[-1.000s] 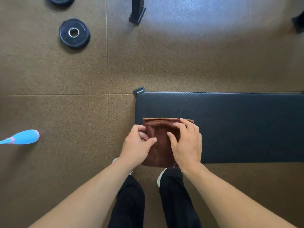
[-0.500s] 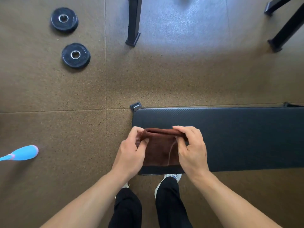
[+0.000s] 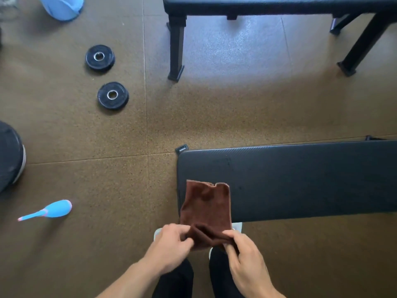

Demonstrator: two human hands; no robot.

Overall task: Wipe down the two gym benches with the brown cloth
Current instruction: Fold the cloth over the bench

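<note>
Both hands pinch the near edge of the brown cloth (image 3: 205, 208). The left hand (image 3: 169, 246) has its fingers curled round the cloth's near left corner, and the right hand (image 3: 243, 252) grips the near right corner between thumb and fingers. The cloth stretches away from the hands, its far part lying on the left end of the near counter (image 3: 300, 179). A second counter (image 3: 268, 5) stands well beyond the hands.

A brown cloth (image 3: 206, 209), black benches (image 3: 300, 179), black weight plates (image 3: 113, 95) and a speckled tan floor (image 3: 86, 136) are seen.
</note>
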